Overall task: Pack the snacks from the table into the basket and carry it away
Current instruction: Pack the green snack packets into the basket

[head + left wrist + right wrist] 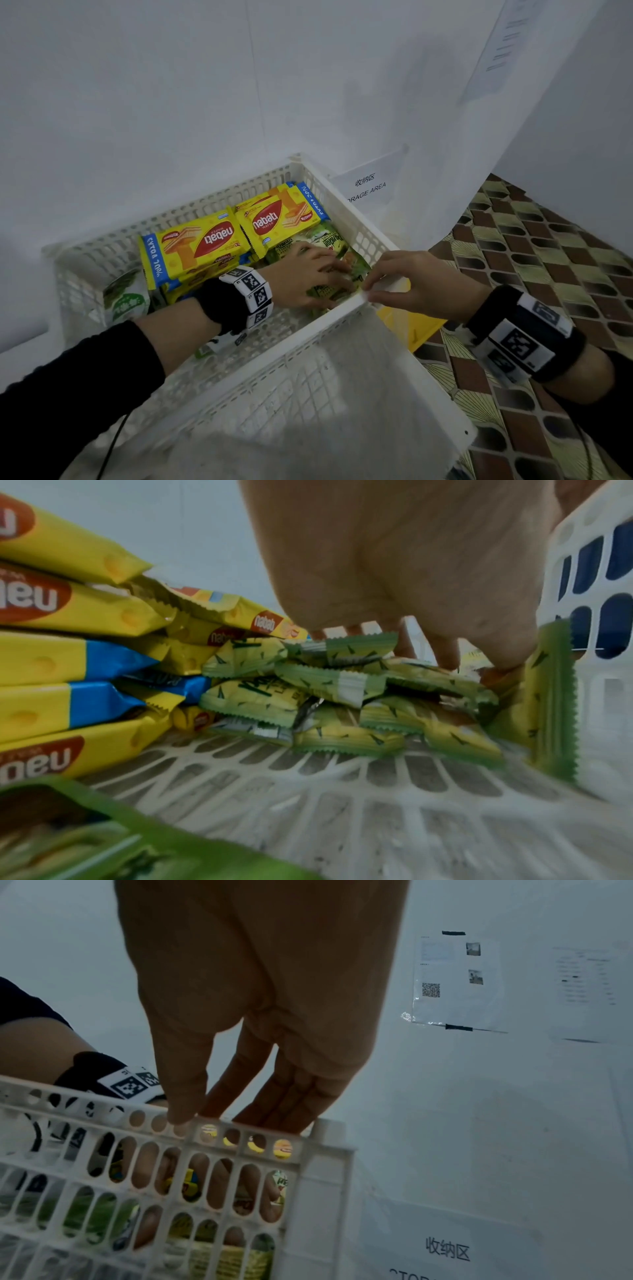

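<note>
A white perforated basket point(291, 337) stands on a white surface in a wall corner. Inside it lie yellow Nabati wafer packs point(202, 240) stacked at the back and left, a pile of small green snack packets point(329, 243) at the right, and a green and white bag point(125, 294) at the left. My left hand point(339, 274) is inside the basket, fingers laid on the green packets point(325, 685); its fingertips point(445, 656) touch the pile. My right hand point(370, 287) pinches the basket's right rim point(260, 1139) near the corner, thumb outside, fingers inside.
A sheet labelled "STORAGE AREA" point(366, 188) lies beside the basket. Something yellow point(407, 325) lies under my right hand, outside the basket. White walls close in behind and to the right, with papers point(455, 982) taped up. A patterned tile floor point(531, 274) lies to the right.
</note>
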Demonstrator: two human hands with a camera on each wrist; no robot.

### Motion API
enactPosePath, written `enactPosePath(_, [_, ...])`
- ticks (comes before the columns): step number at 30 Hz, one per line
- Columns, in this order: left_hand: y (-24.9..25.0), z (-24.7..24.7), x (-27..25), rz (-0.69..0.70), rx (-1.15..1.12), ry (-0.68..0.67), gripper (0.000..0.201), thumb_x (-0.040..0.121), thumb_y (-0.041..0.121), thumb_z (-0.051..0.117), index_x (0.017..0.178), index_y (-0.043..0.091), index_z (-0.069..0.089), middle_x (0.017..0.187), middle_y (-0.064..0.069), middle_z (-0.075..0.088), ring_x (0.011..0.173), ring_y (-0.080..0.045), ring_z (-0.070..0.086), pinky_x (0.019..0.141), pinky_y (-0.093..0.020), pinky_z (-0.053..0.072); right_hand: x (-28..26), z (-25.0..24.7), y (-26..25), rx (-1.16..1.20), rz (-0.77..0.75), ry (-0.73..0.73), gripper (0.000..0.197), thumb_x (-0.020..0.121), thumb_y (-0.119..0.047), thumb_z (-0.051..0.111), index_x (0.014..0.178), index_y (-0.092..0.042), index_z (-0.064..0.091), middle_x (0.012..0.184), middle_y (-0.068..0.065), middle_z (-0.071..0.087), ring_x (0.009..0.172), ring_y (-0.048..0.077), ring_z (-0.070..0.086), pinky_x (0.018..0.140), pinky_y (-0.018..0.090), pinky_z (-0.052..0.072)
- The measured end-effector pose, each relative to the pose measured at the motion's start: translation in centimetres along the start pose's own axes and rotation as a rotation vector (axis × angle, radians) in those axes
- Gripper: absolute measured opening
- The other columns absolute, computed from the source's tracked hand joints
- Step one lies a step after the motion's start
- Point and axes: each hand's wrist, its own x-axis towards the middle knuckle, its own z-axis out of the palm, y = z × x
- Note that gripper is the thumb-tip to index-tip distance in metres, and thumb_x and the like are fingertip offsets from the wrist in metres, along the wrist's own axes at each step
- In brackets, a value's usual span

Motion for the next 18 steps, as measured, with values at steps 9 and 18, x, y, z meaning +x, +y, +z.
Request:
enactPosePath(9, [-0.5, 0.4, 0.3, 0.081, -0.062, -0.030, 0.056, 0.095, 0.061, 0.018, 0.134, 0.037, 0.050, 0.147, 0.003, 0.044, 0.137, -0.018, 0.038, 0.105, -0.059, 0.023, 0.0, 0.1, 0.2, -0.011, -0.024, 0.002, 0.035, 0.081, -0.057, 0.053, 0.094, -0.030, 0.072, 0.094, -0.014, 0.063, 0.087, 0.003, 0.060, 0.077, 0.030, 0.051])
enactPosePath(18, [0.3, -2.5, 0.6, 0.016, -0.173, -0.030, 0.045, 0.096, 0.048, 0.039, 0.132, 0.026, 0.055, 0.145, 0.001, 0.047, 0.132, -0.017, 0.045, 0.110, -0.050, 0.033, 0.1, -0.4, -0.2, -0.001, 0.000, -0.038, 0.014, 0.084, -0.036, 0.070, 0.094, -0.028, 0.073, 0.094, -0.010, 0.065, 0.088, 0.006, 0.062, 0.079, 0.037, 0.051])
